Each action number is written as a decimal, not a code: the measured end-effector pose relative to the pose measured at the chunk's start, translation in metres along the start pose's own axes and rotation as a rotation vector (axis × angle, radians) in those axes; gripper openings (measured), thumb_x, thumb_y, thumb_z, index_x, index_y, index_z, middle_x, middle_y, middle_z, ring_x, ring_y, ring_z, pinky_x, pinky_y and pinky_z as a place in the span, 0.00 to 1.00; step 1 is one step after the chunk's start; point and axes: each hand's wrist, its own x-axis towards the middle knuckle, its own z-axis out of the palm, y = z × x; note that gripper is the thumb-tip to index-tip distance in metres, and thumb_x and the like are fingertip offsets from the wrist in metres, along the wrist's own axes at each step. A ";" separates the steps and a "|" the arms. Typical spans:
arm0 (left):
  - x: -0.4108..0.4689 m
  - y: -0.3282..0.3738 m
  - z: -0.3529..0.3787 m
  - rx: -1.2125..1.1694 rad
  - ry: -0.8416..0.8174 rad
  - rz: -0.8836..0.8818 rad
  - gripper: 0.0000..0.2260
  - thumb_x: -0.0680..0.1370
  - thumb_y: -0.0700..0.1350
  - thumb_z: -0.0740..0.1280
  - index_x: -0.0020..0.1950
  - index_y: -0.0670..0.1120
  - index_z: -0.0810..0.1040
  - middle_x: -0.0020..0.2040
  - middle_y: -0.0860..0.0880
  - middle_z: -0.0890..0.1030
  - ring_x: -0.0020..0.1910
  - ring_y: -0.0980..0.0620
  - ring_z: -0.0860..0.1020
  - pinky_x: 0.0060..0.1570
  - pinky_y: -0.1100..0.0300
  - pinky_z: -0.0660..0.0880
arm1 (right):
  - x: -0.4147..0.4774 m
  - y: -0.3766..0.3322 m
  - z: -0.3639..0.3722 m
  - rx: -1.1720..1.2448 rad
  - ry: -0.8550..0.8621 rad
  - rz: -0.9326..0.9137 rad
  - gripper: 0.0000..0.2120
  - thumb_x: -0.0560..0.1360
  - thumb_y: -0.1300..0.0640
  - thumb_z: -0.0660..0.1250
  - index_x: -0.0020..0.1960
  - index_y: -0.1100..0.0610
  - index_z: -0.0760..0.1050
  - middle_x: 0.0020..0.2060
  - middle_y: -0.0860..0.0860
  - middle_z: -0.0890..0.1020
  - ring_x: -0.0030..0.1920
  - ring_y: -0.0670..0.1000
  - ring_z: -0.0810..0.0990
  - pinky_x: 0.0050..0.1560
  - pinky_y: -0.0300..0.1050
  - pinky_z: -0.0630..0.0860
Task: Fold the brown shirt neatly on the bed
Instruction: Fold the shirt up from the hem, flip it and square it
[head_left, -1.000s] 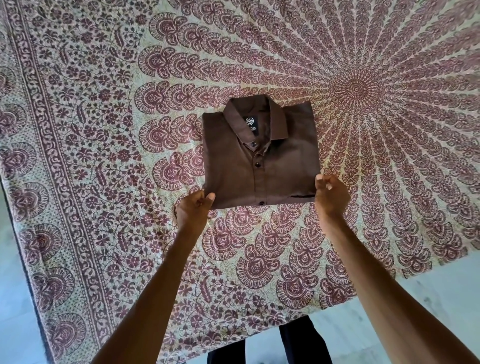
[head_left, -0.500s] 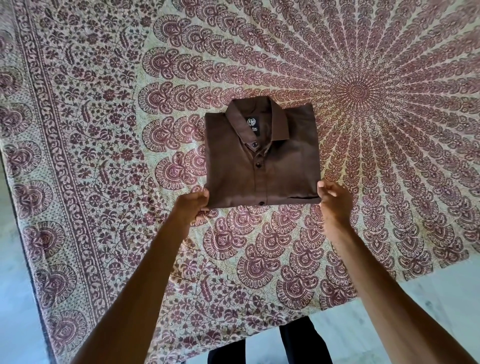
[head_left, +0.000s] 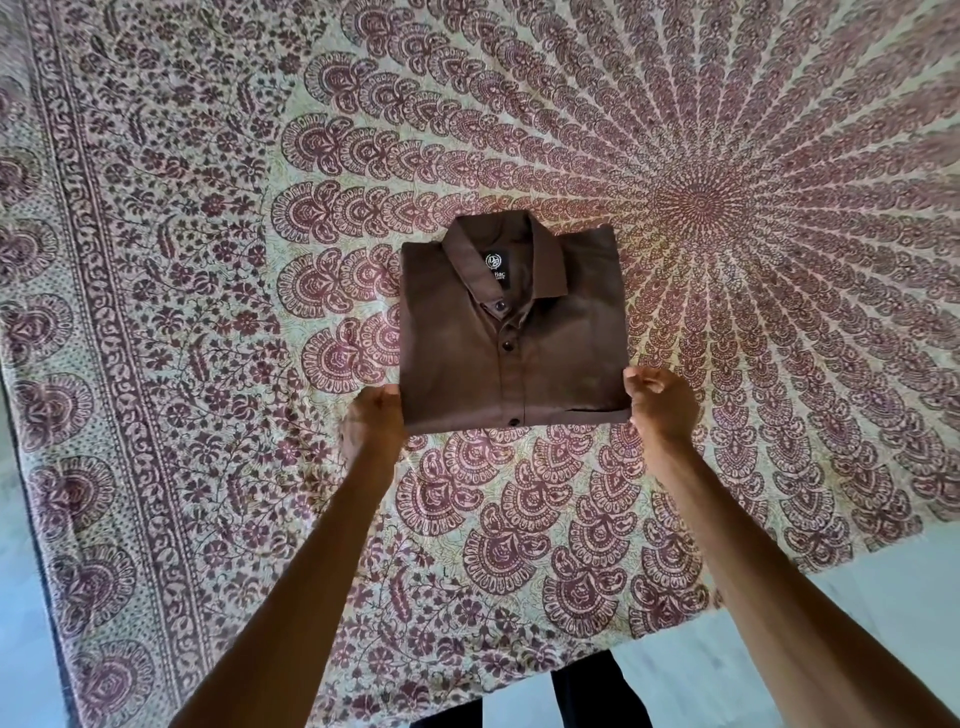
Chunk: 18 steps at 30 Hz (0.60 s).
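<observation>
The brown shirt lies folded into a compact rectangle on the bed, collar away from me, button placket facing up and a black label showing inside the collar. My left hand grips the shirt's near left corner, its fingers curled at the fabric edge. My right hand pinches the near right corner, thumb on top. Both forearms reach in from the bottom of the view.
A cream bedspread with a maroon mandala print covers the whole bed; its centre medallion lies right of the shirt. Pale floor shows at the bottom right and left. Dark trouser legs stand at the bed's near edge.
Both hands stay on the shirt's near corners. My left hand has shifted from under the bottom edge to the left corner's side. The shirt has barely moved.
</observation>
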 end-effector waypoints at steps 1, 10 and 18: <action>0.004 0.002 0.001 -0.059 -0.009 0.007 0.15 0.82 0.50 0.56 0.49 0.42 0.77 0.40 0.44 0.77 0.44 0.42 0.79 0.34 0.60 0.66 | 0.000 -0.004 0.000 -0.041 0.023 -0.076 0.10 0.77 0.53 0.67 0.52 0.59 0.80 0.43 0.49 0.81 0.43 0.49 0.78 0.40 0.34 0.74; 0.068 0.087 0.004 -0.289 0.071 0.136 0.15 0.79 0.52 0.64 0.52 0.42 0.81 0.44 0.42 0.80 0.43 0.46 0.77 0.43 0.57 0.73 | 0.047 -0.079 0.039 -0.159 0.124 -0.269 0.13 0.79 0.48 0.61 0.48 0.57 0.77 0.42 0.52 0.82 0.42 0.54 0.80 0.39 0.48 0.74; 0.080 0.106 0.014 -0.152 0.275 0.058 0.14 0.79 0.47 0.63 0.61 0.41 0.74 0.62 0.38 0.76 0.62 0.39 0.74 0.56 0.51 0.70 | 0.070 -0.093 0.045 -0.346 0.227 -0.330 0.08 0.75 0.53 0.66 0.49 0.58 0.77 0.47 0.57 0.82 0.50 0.60 0.79 0.45 0.50 0.73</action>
